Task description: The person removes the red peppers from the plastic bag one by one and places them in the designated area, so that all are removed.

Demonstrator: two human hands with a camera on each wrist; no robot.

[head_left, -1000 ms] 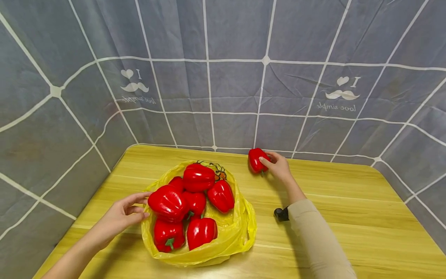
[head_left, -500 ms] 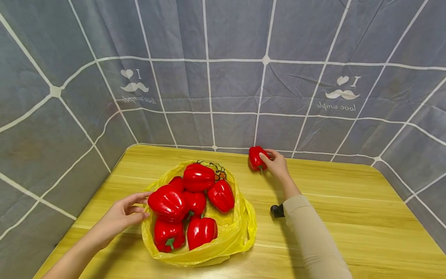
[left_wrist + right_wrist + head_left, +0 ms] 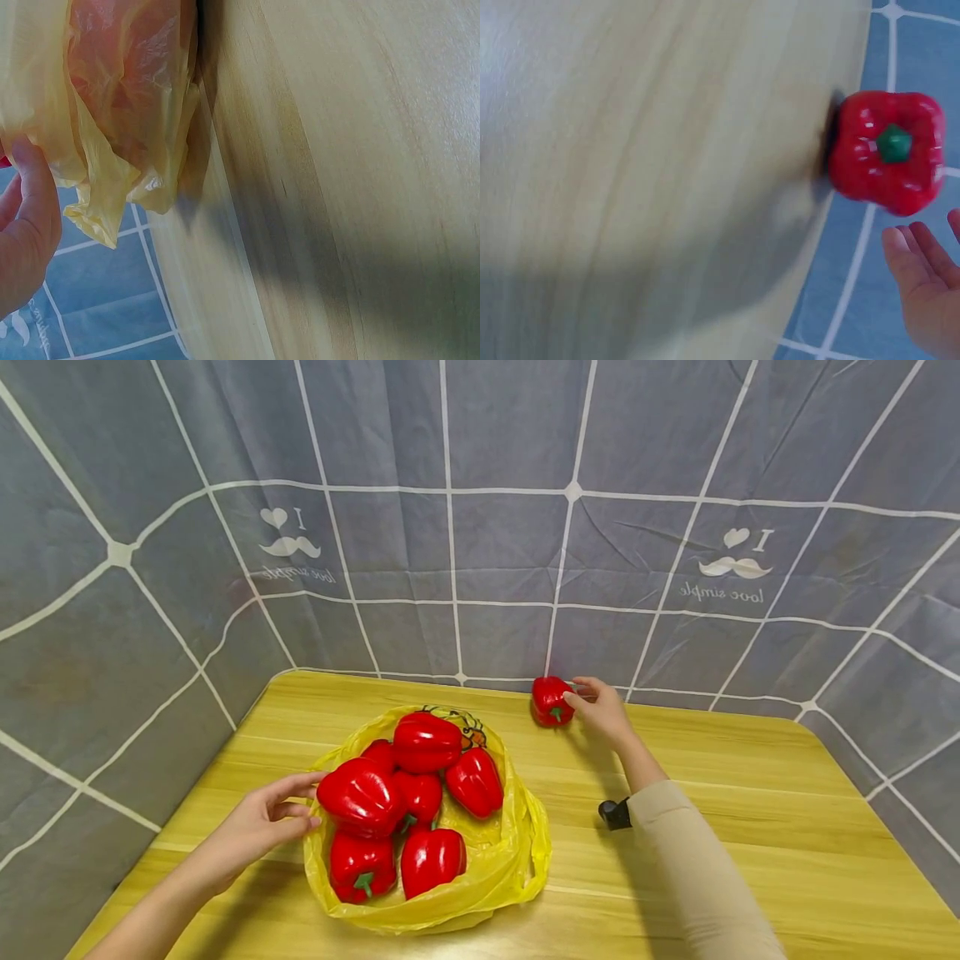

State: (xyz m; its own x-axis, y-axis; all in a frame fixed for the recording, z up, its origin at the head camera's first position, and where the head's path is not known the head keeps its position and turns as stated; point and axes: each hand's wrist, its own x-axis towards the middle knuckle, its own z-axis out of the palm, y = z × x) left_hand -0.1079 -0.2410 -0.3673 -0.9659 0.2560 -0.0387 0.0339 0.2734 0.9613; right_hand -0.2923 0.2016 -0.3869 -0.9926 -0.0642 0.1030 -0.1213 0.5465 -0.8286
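Observation:
A yellow plastic bag (image 3: 480, 902) stands on the table with its mouth spread wide, several red bell peppers (image 3: 360, 797) inside it. My left hand (image 3: 262, 818) holds the bag's left rim, fingers bent, thumb tip at the film in the left wrist view. Toward the table's back edge, one more red bell pepper (image 3: 552, 702) rests on the wood, its green stem facing the front. My right hand (image 3: 606, 714) is just to the right of that pepper, fingers loosely extended; the right wrist view shows a gap between the fingertips and the pepper (image 3: 889, 154).
The wooden table (image 3: 750, 827) fills the lower part of the head view. A grey curtain (image 3: 510, 552) with white lines hangs behind and on both sides. At the right sleeve cuff a black wrist device (image 3: 615, 814) sticks out.
My right hand has let go of the single pepper and drawn slightly right of it. That pepper now stands with its stem turned forward. The left hand and bag look the same.

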